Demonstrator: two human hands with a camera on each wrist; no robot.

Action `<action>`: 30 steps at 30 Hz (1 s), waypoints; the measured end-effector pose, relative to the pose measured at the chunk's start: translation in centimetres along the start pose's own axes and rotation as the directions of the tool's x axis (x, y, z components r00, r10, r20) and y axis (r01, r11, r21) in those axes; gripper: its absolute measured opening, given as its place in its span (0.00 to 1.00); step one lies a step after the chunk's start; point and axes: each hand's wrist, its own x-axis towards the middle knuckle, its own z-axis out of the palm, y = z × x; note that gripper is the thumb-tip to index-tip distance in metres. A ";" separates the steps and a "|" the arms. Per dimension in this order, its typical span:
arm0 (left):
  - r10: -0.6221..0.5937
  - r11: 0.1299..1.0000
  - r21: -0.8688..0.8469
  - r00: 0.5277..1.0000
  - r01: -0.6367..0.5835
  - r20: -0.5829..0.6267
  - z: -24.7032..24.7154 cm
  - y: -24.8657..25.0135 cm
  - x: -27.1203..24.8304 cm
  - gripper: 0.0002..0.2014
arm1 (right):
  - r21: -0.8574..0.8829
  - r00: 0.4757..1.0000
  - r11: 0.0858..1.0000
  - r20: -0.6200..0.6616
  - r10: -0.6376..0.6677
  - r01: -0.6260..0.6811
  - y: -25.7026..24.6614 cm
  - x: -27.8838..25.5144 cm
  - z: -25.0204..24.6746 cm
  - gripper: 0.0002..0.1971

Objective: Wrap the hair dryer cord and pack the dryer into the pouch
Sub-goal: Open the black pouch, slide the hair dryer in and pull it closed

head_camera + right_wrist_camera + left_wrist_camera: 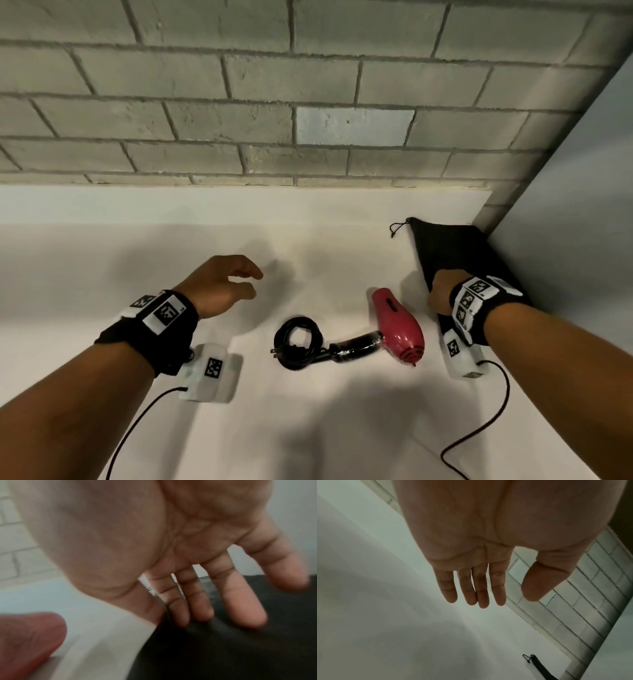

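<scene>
— Forearms with marker-covered wrist bands fill the foreground; beyond them, what lies on the white table (137, 246)?

— Centre frame lies the red hair dryer (399, 323), on its side, black handle pointing left. Its cord (298, 339) sits coiled in a loop just beside the handle's end, plug prongs at the coil's left edge.

— And the pouch?

— Right of the dryer, the black pouch (445, 246) lies flat against the corner where the brick wall (308, 85) meets a plain side panel, its drawstring (399, 228) trailing off the far end.

— Where do the hands stand?

— Spread over the pouch is the right hand (442, 291), fingers (240, 601) straight, tips at or just above the dark cloth; contact cannot be told through the blur. Well left of the coil hovers the left hand (222, 284), gripping nothing, fingers loosely extended and thumb apart
</scene>
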 end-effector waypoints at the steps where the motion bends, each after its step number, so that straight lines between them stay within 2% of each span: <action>1: 0.006 1.000 0.027 1.000 -0.006 -0.010 -0.1 0.0 -0.1 0.15 | -0.030 1.000 0.999 -0.007 -0.011 0.011 0.1 0.1 -0.2 0.19; 4: 0.084 0.986 0.150 0.996 -0.079 -0.028 0.4 1.5 0.3 0.15 | -0.130 0.993 0.986 -0.043 -0.114 0.108 -0.2 -0.4 -2.1 0.15; 7: 0.321 0.914 0.278 0.946 -0.297 -0.044 2.7 5.4 1.4 0.24 | -0.271 0.947 0.925 -0.107 -0.304 0.267 -2.3 -2.2 -5.5 0.15; 9: 0.444 0.838 0.354 0.896 -0.415 -0.003 4.6 8.7 2.3 0.34 | -0.355 0.863 0.833 -0.120 -0.490 0.424 -4.5 -4.3 -8.0 0.14; 11: 0.499 0.787 0.386 0.865 -0.481 0.059 6.3 11.6 3.0 0.39 | -0.435 0.752 0.708 -0.101 -0.652 0.556 -6.5 -6.8 -9.9 0.13; 12: 0.531 0.766 0.382 0.844 -0.517 0.077 7.0 12.4 3.3 0.35 | -0.433 0.712 0.675 -0.100 -0.695 0.598 -7.4 -8.2 -10.7 0.12; 13: 0.552 0.753 0.382 0.830 -0.536 0.078 7.3 13.0 3.4 0.26 | -0.417 0.686 0.656 -0.100 -0.721 0.629 -8.1 -9.4 -11.4 0.11; 15: 0.510 0.759 0.437 0.858 -0.482 0.060 7.2 13.2 3.5 0.10 | -0.436 0.660 0.620 -0.077 -0.747 0.652 -8.9 -11.1 -12.3 0.09; 16: 0.470 0.769 0.468 0.881 -0.436 0.048 6.7 12.8 3.6 0.08 | -0.465 0.657 0.608 -0.072 -0.751 0.644 -8.9 -11.5 -12.7 0.08; 19: 0.405 0.734 0.594 0.914 -0.330 0.008 3.8 10.3 3.6 0.10 | -0.516 0.669 0.620 -0.115 -0.734 0.591 -7.4 -11.5 -14.0 0.06; 22: 0.333 0.751 0.623 0.940 -0.218 -0.073 -0.3 7.4 2.5 0.07 | -0.545 0.723 0.681 -0.185 -0.666 0.488 -5.2 -10.3 -16.1 0.08; 24: 0.325 0.819 0.538 0.934 -0.199 -0.150 -2.3 6.4 1.5 0.05 | -0.558 0.746 0.718 -0.240 -0.621 0.417 -4.6 -9.7 -17.5 0.09; 27: 0.391 0.873 0.404 0.887 -0.272 -0.246 -3.0 7.2 0.6 0.08 | -0.579 0.765 0.775 -0.369 -0.527 0.254 -4.9 -9.8 -19.2 0.09; 28: 0.393 0.889 0.353 0.882 -0.292 -0.260 -2.8 7.8 0.7 0.10 | -0.554 0.745 0.799 -0.426 -0.514 0.235 -5.5 -9.9 -19.5 0.12; 29: 0.395 0.900 0.303 0.878 -0.312 -0.270 -2.6 8.4 0.8 0.12 | -0.509 0.719 0.822 -0.467 -0.514 0.257 -6.3 -10.0 -19.5 0.20; 30: 0.396 0.908 0.260 0.876 -0.329 -0.275 -2.5 9.0 0.9 0.14 | -0.430 0.702 0.836 -0.475 -0.531 0.341 -7.4 -10.3 -19.4 0.31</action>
